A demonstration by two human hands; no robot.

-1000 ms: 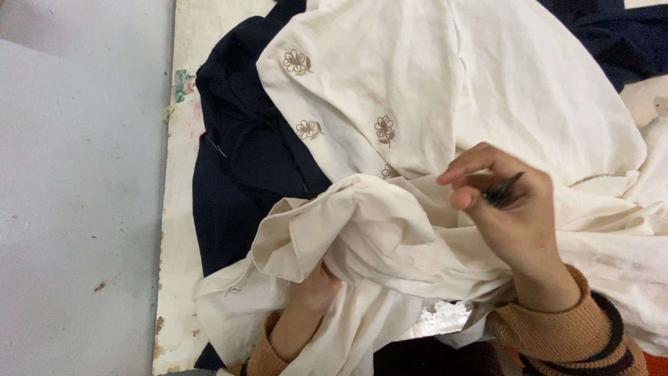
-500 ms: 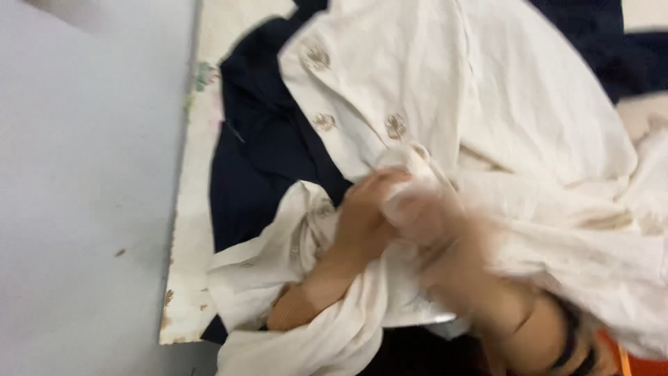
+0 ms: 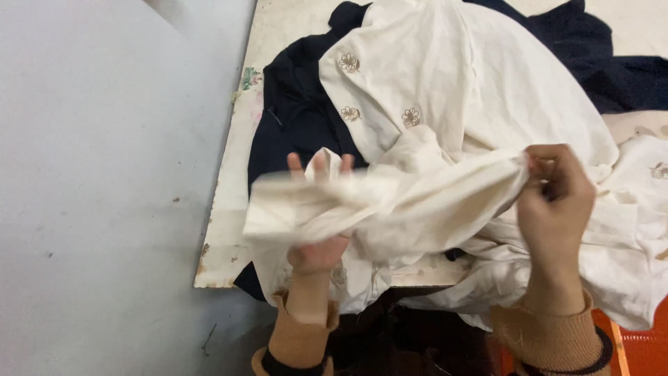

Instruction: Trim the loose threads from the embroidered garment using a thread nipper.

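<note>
Taking the worn white table [image 3: 229,230] as the landmark, a grey floor [image 3: 104,195] lies to its left. A dark navy garment [image 3: 292,118] is spread over the table's left part, with a cream garment [image 3: 445,90] bearing small embroidered flowers [image 3: 348,63] heaped on top of it.

Near the table's front edge, the left hand [image 3: 316,237] is raised palm-up, fingers spread wide, under a blurred fold of cream cloth [image 3: 327,202] that drapes across it. A second ago this hand was buried low in the bunched fabric; now it has come up and out toward the table's left side, lifting the cloth with it.

Toward the table's right, the right hand [image 3: 557,202] is closed in a pinch on the other end of the same fold, and something small and dark sits between its fingers, too small to identify. A second ago it rested on the heap holding that dark item; now it has shifted right and grips cloth.

Together the two moves mean the bunched stretch is now pulled out into a taut band between the hands, above the table's front edge.
</note>
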